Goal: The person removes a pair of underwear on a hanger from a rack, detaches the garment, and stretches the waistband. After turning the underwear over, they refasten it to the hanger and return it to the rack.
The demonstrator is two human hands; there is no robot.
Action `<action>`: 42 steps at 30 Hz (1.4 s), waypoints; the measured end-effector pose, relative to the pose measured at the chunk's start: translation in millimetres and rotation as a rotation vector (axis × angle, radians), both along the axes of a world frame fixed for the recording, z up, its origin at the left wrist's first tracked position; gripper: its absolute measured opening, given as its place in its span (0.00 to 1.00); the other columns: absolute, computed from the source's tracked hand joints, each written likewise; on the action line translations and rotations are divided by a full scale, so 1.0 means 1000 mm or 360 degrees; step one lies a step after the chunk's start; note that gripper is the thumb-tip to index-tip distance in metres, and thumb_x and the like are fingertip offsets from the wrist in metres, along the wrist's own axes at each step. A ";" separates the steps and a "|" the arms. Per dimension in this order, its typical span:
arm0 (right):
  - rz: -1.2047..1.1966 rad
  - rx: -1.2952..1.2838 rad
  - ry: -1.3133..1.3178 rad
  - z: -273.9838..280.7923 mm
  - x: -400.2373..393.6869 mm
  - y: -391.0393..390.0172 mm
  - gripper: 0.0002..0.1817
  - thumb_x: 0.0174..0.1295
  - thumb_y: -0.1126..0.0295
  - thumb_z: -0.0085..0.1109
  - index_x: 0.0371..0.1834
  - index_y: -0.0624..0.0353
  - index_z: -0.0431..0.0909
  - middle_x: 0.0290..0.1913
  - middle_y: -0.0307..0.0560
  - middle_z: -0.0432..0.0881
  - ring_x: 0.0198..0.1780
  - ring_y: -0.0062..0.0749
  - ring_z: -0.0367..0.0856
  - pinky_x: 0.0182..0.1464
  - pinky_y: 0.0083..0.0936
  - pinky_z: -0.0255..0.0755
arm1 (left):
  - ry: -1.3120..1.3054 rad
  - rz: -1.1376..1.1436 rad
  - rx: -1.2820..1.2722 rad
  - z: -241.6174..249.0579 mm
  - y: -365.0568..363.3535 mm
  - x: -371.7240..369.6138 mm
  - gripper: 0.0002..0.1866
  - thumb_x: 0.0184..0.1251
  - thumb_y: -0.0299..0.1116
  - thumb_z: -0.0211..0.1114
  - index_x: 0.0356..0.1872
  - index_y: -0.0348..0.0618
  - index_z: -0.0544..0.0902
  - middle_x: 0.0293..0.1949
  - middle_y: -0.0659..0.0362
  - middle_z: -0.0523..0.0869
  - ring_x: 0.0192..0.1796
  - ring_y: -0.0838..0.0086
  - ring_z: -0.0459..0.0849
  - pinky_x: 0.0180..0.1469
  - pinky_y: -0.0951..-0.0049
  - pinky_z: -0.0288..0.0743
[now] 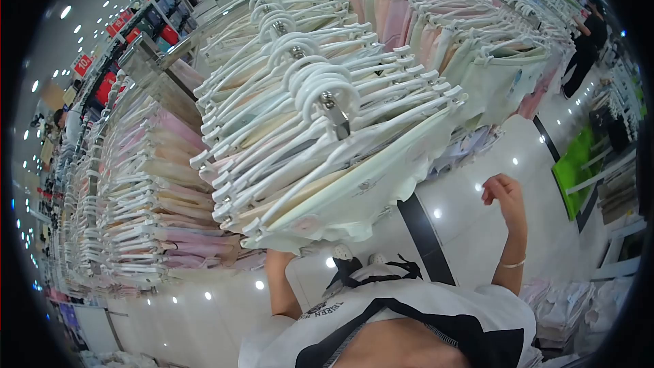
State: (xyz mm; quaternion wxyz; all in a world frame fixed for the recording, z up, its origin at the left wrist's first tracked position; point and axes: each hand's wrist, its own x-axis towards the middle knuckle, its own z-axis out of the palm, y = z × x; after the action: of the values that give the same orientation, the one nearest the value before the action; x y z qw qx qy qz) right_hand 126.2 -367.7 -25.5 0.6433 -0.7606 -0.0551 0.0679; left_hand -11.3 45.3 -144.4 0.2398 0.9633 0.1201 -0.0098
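My right hand (504,194) is raised over the floor to the right of the rack, its fingers loosely bent with nothing in them. A bangle circles that wrist. My left forearm (280,285) reaches up to the lower left edge of a pale green garment (364,187). The left hand's fingers are hidden behind the cloth. That garment has a wavy lower edge and small prints, and hangs from a white clip hanger at the front of a packed row. The row's white hanger hooks (320,92) sit on a metal rail with a squared end (338,123).
More garments on white hangers (146,191) fill a rack at the left. Behind on the right stands another row of pastel garments (504,71). A green panel (574,174) lies near the right edge. A person in dark clothes (587,48) stands farther off, beside the shiny tiled floor (470,204).
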 end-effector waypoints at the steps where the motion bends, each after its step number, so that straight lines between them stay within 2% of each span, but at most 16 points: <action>1: 0.0057 -0.0044 0.0045 -0.005 0.000 -0.001 0.10 0.51 0.70 0.43 0.22 0.66 0.69 0.16 0.41 0.71 0.18 0.18 0.68 0.22 0.12 0.63 | -0.0027 0.0037 -0.0014 -0.001 -0.006 -0.005 0.16 0.43 0.39 0.54 0.33 0.41 0.73 0.34 0.53 0.75 0.38 0.64 0.72 0.38 0.71 0.65; 4: 0.0205 -0.0137 0.0163 -0.018 0.001 0.000 0.10 0.51 0.69 0.45 0.22 0.67 0.69 0.17 0.41 0.71 0.19 0.19 0.68 0.23 0.12 0.64 | -0.0218 0.0281 -0.0192 0.000 -0.027 -0.018 0.13 0.36 0.33 0.58 0.28 0.41 0.74 0.30 0.52 0.76 0.35 0.61 0.72 0.35 0.70 0.66; 7: 0.0327 -0.0073 0.0201 -0.029 0.003 0.004 0.10 0.50 0.69 0.46 0.23 0.66 0.69 0.17 0.41 0.71 0.20 0.18 0.69 0.23 0.12 0.64 | -0.0406 0.0181 -0.0218 0.011 -0.040 -0.025 0.13 0.36 0.33 0.57 0.27 0.38 0.74 0.25 0.51 0.76 0.31 0.59 0.73 0.31 0.69 0.65; 10: 0.0452 0.0072 0.0249 -0.042 0.004 0.013 0.10 0.50 0.68 0.47 0.23 0.66 0.70 0.18 0.41 0.72 0.21 0.18 0.69 0.24 0.12 0.64 | -0.0681 0.0048 0.0080 0.008 -0.044 -0.035 0.10 0.38 0.31 0.56 0.24 0.36 0.74 0.20 0.51 0.74 0.26 0.59 0.72 0.27 0.68 0.63; 13: 0.0518 0.0053 0.0231 -0.056 0.001 0.030 0.10 0.50 0.68 0.48 0.24 0.66 0.70 0.18 0.41 0.72 0.21 0.18 0.69 0.25 0.12 0.64 | -0.0812 0.0235 0.0137 0.003 -0.056 -0.043 0.06 0.42 0.27 0.54 0.22 0.36 0.74 0.17 0.52 0.73 0.22 0.62 0.71 0.25 0.68 0.62; 16: 0.0676 0.0149 0.0184 -0.057 -0.006 0.048 0.08 0.50 0.70 0.47 0.25 0.66 0.69 0.19 0.39 0.71 0.22 0.16 0.68 0.26 0.12 0.64 | -0.1019 0.0308 0.0046 0.017 -0.081 -0.040 0.04 0.46 0.25 0.52 0.21 0.37 0.74 0.17 0.54 0.74 0.22 0.63 0.71 0.24 0.70 0.62; 21: 0.0914 0.0217 0.0149 -0.068 -0.022 0.062 0.07 0.50 0.71 0.46 0.26 0.65 0.69 0.20 0.38 0.71 0.23 0.15 0.68 0.27 0.12 0.64 | -0.1054 0.0259 -0.0008 0.024 -0.097 -0.039 0.04 0.48 0.26 0.52 0.22 0.37 0.74 0.18 0.55 0.75 0.21 0.64 0.71 0.24 0.71 0.62; 24: 0.0927 0.0170 0.0254 -0.064 -0.032 0.062 0.06 0.50 0.72 0.46 0.26 0.65 0.69 0.20 0.38 0.71 0.22 0.16 0.68 0.27 0.12 0.64 | -0.1056 0.0196 -0.0035 0.032 -0.102 -0.035 0.05 0.49 0.26 0.51 0.24 0.38 0.75 0.19 0.58 0.76 0.21 0.67 0.72 0.25 0.73 0.63; 27: 0.0733 0.0297 0.0303 -0.060 -0.035 0.062 0.06 0.49 0.73 0.46 0.28 0.65 0.68 0.20 0.38 0.71 0.21 0.17 0.67 0.26 0.12 0.63 | -0.1085 0.0131 -0.0018 0.039 -0.105 -0.033 0.06 0.49 0.26 0.50 0.24 0.38 0.75 0.19 0.59 0.77 0.22 0.69 0.72 0.25 0.74 0.63; 30: 0.0589 0.0507 0.0069 -0.053 -0.028 0.065 0.09 0.48 0.74 0.46 0.32 0.66 0.67 0.22 0.40 0.71 0.24 0.18 0.68 0.32 0.15 0.63 | -0.1235 0.0122 -0.0024 0.054 -0.108 -0.032 0.04 0.47 0.24 0.51 0.22 0.37 0.74 0.19 0.57 0.75 0.21 0.67 0.71 0.24 0.73 0.62; 33: 0.0586 0.0645 -0.0451 -0.034 -0.029 0.085 0.12 0.46 0.76 0.44 0.35 0.67 0.65 0.27 0.44 0.71 0.31 0.22 0.68 0.40 0.19 0.60 | -0.1328 0.0194 0.0023 0.062 -0.101 -0.042 0.03 0.45 0.23 0.51 0.21 0.36 0.74 0.19 0.55 0.75 0.21 0.67 0.70 0.24 0.73 0.61; 36: 0.0711 0.0801 -0.0647 -0.017 -0.037 0.111 0.15 0.43 0.77 0.43 0.37 0.67 0.63 0.32 0.47 0.69 0.35 0.26 0.66 0.44 0.22 0.57 | -0.1396 0.0309 0.0038 0.066 -0.091 -0.062 0.04 0.46 0.23 0.51 0.22 0.36 0.74 0.20 0.56 0.75 0.22 0.67 0.71 0.25 0.73 0.61; 39: 0.0886 0.0791 -0.0694 -0.010 -0.051 0.134 0.15 0.42 0.78 0.41 0.37 0.68 0.63 0.35 0.48 0.67 0.36 0.28 0.65 0.44 0.22 0.57 | -0.1446 0.0521 0.0003 0.065 -0.079 -0.082 0.05 0.47 0.24 0.50 0.24 0.36 0.75 0.21 0.56 0.76 0.24 0.68 0.73 0.27 0.75 0.63; 42: 0.0923 0.0979 -0.0634 -0.021 -0.067 0.159 0.11 0.44 0.78 0.41 0.33 0.68 0.65 0.29 0.47 0.69 0.31 0.27 0.67 0.37 0.21 0.61 | -0.1516 0.0764 -0.0064 0.062 -0.061 -0.097 0.06 0.48 0.24 0.49 0.24 0.36 0.75 0.23 0.57 0.77 0.27 0.68 0.74 0.30 0.76 0.65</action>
State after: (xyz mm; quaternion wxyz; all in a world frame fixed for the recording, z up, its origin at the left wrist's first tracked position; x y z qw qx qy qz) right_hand 59.6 -209.1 -46.0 0.7703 -0.4860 -0.4055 0.0779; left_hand -107.9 -15.8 -82.3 0.2817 0.8018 0.2147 0.4814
